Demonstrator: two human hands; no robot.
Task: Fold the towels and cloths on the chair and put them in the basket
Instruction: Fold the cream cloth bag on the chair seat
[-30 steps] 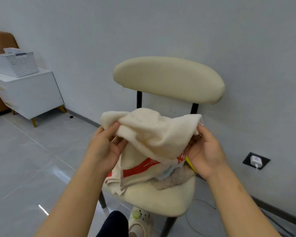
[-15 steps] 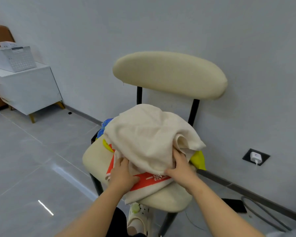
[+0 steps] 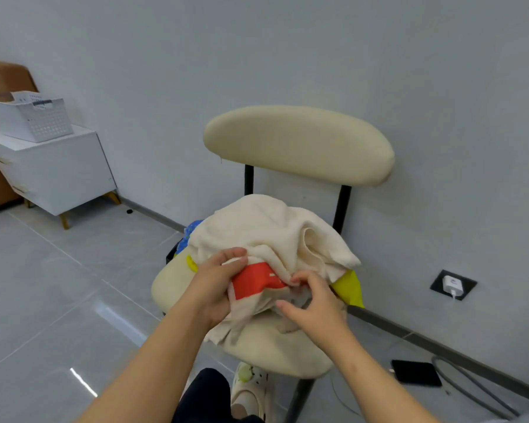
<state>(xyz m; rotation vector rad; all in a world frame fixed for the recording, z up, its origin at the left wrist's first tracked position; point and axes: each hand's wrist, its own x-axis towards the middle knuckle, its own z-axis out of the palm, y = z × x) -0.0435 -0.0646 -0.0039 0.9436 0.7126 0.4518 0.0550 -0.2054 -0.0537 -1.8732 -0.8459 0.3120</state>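
Cloth pile (image 3: 287,239) sits heaped on the seat of the chair (image 3: 297,141), nothing folded. Cream towel (image 3: 257,227) is on top, crumpled. Under it a red-banded cloth (image 3: 254,282) hangs over the seat's front edge. Yellow cloth (image 3: 350,290) pokes out on the right, blue cloth (image 3: 190,232) at the back left. Left hand (image 3: 214,285): fingers curled round the bunched left edge of the red-banded cloth, thumb on top against the towel. Right hand (image 3: 318,303): fingers bent, pinching folds at the right end of the red band. Basket (image 3: 34,120) is well apart, far left, on a white cabinet (image 3: 52,172) by the wall. Phone (image 3: 416,372) lies on the floor right of the chair. Charger (image 3: 451,285) is plugged into the wall socket.
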